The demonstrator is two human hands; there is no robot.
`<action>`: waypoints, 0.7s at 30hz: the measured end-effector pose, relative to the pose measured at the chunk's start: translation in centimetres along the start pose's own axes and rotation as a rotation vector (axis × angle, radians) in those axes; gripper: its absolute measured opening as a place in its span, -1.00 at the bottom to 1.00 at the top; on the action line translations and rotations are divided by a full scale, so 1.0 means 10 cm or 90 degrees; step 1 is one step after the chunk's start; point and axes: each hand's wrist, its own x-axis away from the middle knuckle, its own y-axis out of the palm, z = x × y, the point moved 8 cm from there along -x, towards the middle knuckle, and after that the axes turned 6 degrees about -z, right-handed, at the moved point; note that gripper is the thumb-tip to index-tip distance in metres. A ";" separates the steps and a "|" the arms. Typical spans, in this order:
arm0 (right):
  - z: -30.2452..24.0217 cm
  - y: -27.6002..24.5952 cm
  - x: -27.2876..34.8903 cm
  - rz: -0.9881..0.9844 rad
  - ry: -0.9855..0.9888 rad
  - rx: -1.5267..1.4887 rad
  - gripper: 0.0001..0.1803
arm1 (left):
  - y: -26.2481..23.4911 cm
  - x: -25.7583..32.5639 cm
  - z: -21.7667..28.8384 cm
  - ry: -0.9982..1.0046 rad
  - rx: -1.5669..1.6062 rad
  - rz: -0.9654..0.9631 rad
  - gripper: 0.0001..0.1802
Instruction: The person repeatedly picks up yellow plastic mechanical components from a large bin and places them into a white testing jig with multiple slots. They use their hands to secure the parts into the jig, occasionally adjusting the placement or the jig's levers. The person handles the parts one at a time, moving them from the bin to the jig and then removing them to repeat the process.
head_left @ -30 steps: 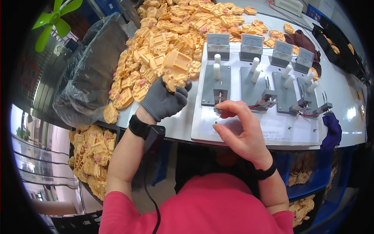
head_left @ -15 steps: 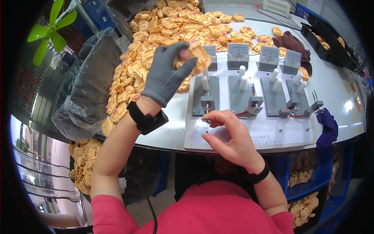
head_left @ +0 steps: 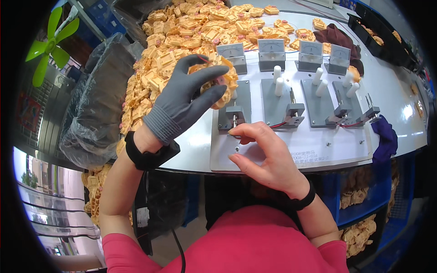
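Note:
My left hand (head_left: 184, 98), in a grey glove, pinches a yellow plastic part (head_left: 231, 77) with a small pink piece and a thin red wire on it. The part is held up over the leftmost grey test station (head_left: 244, 98), hiding some of its white posts. My bare right hand (head_left: 273, 161) is open, thumb and index finger apart. Its index fingertip is at the near end of that station's metal pin block (head_left: 234, 116); whether they touch, I cannot tell. Behind the station stands a small analog meter (head_left: 232, 52).
More grey stations with white posts (head_left: 278, 86) and meters (head_left: 272, 50) line the white board (head_left: 273, 159). A large heap of yellow parts (head_left: 159, 63) lies behind and left. Dark brown cloth (head_left: 339, 38), purple cloth (head_left: 384, 139) and a black tray (head_left: 382, 41) are at right.
My left hand has come down and nearer, turning the yellow part so its other side shows. The right hand has stayed by the pin block. The view has shifted slightly.

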 end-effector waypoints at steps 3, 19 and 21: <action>0.01 0.02 0.00 -0.003 -0.004 0.002 -0.56 | -0.04 0.00 -0.05 0.011 0.014 -0.018 -0.57; 0.08 -0.12 0.17 0.209 0.009 0.108 -0.64 | 0.17 0.09 -0.34 0.042 0.117 -0.057 -0.48; 0.10 -0.07 0.14 0.122 0.076 0.149 -0.74 | 0.14 0.44 -0.65 -0.105 0.214 -0.002 -0.46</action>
